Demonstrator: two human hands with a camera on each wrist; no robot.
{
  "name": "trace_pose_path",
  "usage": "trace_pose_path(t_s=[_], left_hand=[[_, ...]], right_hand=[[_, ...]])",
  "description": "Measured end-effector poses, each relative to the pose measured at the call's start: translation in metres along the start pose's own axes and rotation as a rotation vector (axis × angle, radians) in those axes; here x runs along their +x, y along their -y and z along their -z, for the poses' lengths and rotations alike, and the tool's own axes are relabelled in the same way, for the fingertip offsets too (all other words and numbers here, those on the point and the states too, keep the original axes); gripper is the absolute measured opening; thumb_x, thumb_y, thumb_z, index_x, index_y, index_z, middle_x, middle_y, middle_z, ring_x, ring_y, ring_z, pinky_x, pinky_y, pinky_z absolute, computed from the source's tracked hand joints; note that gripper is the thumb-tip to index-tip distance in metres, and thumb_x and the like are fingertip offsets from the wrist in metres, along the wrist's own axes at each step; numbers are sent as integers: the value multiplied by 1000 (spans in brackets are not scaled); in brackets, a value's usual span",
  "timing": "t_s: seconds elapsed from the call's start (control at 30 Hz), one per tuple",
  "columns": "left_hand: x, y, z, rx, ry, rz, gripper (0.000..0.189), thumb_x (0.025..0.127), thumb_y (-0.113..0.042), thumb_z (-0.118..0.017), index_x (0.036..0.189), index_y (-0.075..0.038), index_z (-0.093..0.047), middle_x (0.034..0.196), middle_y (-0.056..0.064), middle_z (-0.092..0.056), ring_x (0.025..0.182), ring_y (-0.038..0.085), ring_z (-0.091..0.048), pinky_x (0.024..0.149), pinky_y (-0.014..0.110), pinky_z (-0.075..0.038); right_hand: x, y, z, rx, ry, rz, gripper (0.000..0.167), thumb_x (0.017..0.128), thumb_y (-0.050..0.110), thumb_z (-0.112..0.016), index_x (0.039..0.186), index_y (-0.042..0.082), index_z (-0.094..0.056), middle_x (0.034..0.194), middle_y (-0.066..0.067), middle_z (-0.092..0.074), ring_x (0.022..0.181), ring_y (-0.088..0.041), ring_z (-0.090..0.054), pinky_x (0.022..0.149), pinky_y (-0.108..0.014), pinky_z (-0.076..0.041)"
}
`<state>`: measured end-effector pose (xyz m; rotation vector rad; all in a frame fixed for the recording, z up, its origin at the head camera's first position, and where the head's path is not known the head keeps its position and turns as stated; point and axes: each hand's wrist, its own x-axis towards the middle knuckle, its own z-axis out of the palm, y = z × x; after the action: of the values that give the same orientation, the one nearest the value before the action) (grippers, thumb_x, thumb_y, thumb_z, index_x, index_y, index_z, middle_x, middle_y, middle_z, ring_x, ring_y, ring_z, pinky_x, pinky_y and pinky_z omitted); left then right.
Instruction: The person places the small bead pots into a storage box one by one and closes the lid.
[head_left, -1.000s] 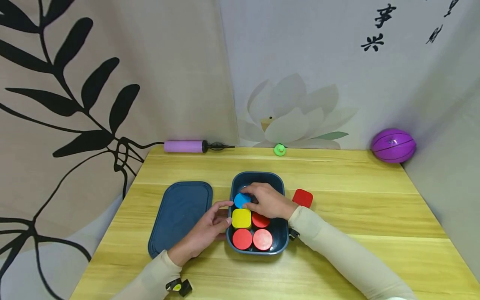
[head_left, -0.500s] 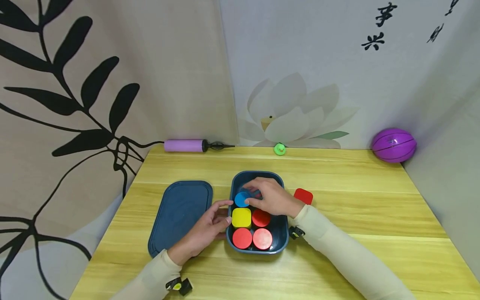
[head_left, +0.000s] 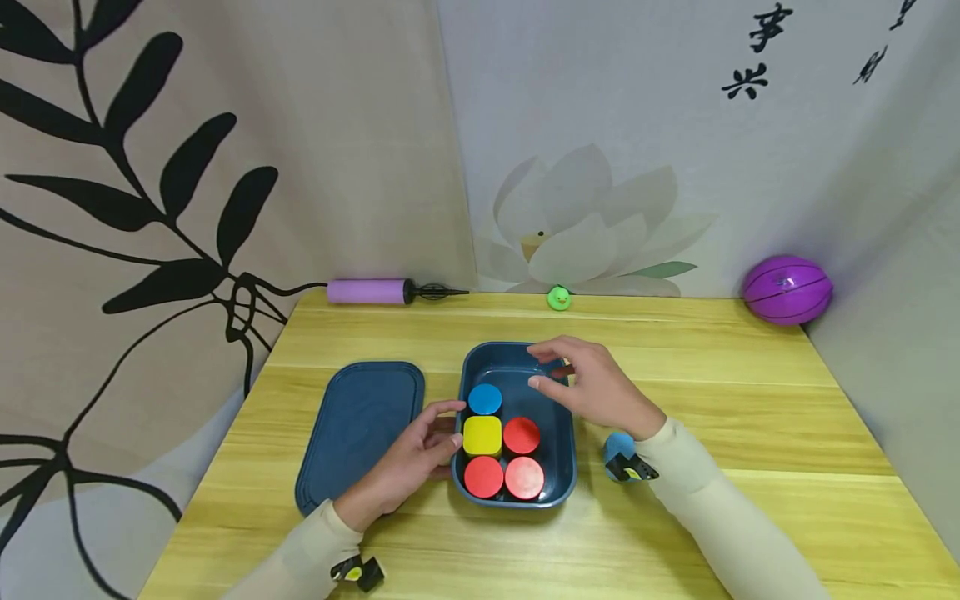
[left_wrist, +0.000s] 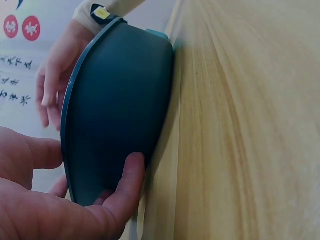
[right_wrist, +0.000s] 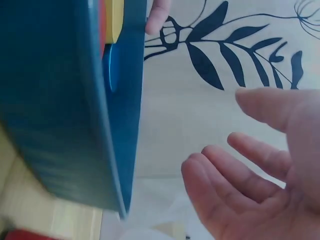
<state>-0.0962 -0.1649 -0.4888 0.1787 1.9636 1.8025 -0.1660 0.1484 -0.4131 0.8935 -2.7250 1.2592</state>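
Observation:
In the head view, a deep navy box [head_left: 517,360] holds several blocks: a blue round block [head_left: 485,399], a yellow square block [head_left: 482,435], and red round blocks [head_left: 521,435] beside and in front of it. My left hand [head_left: 408,454] rests against the box's left side; in the left wrist view its fingertips [left_wrist: 134,162] touch the outer wall and rim. Above the box's far right corner is my right hand [head_left: 592,385], fingers spread and bent a little, holding nothing. The right wrist view shows that hand [right_wrist: 255,175] apart from the box wall.
A flat navy lid [head_left: 363,433] lies left of the box. Partly under the right wrist is another blue round piece [head_left: 618,444] on the table. Along the back stand a purple pump [head_left: 367,292], a small green duck toy [head_left: 558,298] and a purple ball [head_left: 787,290].
My right hand has let go of the blue round block inside the box and moved right and away. It now hides the red piece on the table. My left hand stays put.

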Motion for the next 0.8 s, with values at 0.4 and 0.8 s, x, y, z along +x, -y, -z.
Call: trace_pose_path(t_s=[0.4, 0.8], left_hand=[[0, -1, 0, 4, 5, 1, 52, 111, -22, -58, 160, -21, -39, 155, 25, -46, 124, 29, -59, 90, 41, -61], [-1, 0, -1, 40, -3, -7, 51, 112, -22, -56, 160, -22, -38, 155, 25, -46, 127, 32, -58, 92, 44, -62]], right_hand=[[-44, -30, 19, -69, -144, -16, 34, 95, 18, -82, 127, 11, -74, 125, -6, -75, 108, -26, -75, 86, -46, -64], [-91, -52, 29, -108, -80, -39, 31, 95, 19, -82, 124, 10, -75, 122, -1, -76, 108, -21, -72, 84, -40, -64]])
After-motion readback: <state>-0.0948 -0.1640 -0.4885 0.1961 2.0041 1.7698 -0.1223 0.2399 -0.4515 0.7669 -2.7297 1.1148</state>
